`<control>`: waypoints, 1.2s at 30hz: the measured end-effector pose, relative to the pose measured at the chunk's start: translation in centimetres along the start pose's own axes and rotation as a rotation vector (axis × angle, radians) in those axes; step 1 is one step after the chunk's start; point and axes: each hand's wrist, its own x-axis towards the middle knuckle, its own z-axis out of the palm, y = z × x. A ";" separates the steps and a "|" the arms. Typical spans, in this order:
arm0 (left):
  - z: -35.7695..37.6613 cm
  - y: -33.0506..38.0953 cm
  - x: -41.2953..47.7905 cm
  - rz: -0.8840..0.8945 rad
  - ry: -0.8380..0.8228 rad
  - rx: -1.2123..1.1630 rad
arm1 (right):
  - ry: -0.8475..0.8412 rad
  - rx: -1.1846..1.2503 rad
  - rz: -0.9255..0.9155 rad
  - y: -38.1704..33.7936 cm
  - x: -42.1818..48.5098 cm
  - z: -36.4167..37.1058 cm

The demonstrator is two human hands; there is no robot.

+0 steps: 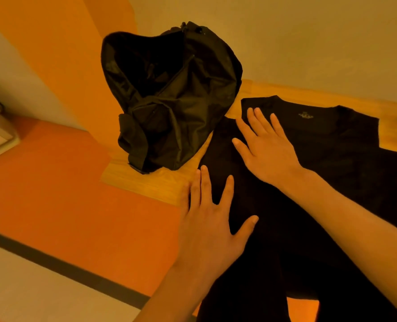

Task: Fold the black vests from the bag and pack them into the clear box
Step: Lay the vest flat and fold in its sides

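Vest (332, 154) is spread flat on the table (146, 182), center-right, with its left side close to the table edge. Left hand (211, 219) at lower center and right hand (267, 149) above it lie flat on it, fingers straight and spread. Bag (174, 101) at upper center gapes open just beside the vest; the inside's too dark to tell what's in it.

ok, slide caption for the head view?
Left hand and right hand flat on a black vest on a wooden table, black bag beside it.

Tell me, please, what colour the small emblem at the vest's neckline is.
Pale grey, on the black vest; the emblem shows best in the head view.
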 end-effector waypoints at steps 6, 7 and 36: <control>-1.3 3.2 4.7 0.154 0.119 -0.144 | -0.063 -0.014 0.356 8.0 -9.8 -2.7; -1.1 3.8 6.1 0.192 0.099 -0.133 | -0.051 -0.003 0.403 9.2 -10.9 -2.8; 1.2 4.6 4.8 0.089 -0.015 0.174 | -0.027 0.008 0.490 11.8 -20.5 0.6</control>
